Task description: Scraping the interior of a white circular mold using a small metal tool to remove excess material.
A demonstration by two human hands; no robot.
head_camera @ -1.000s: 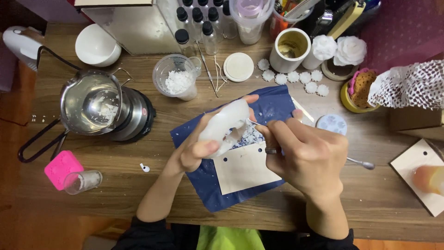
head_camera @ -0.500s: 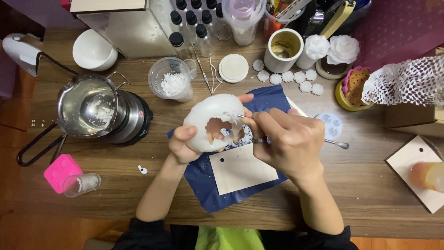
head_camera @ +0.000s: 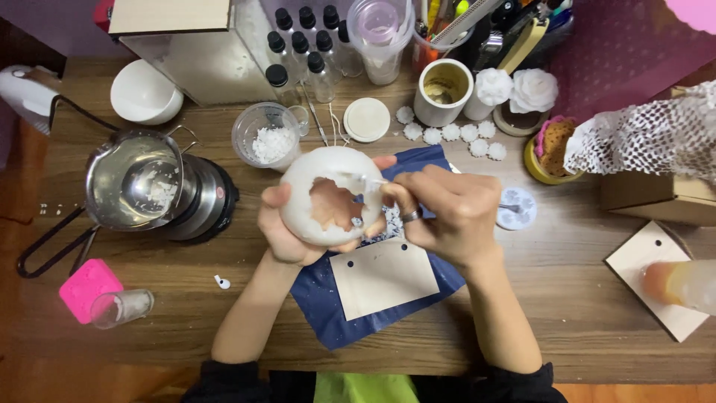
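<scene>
At frame centre our left hand (head_camera: pixel 287 227) cups the hollow white wax shell (head_camera: pixel 328 195); our right hand (head_camera: pixel 447 213) pinches a thin metal tool (head_camera: pixel 514 208) at its ragged, half-opened hole, with crumbs fallen on the blue sheet (head_camera: pixel 335 313).

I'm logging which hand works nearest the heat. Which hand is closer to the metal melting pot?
Left. The left hand cradles the white wax shell just right of the metal melting pot. The right hand, holding a thin tool, is farther right, beyond the shell.
</scene>
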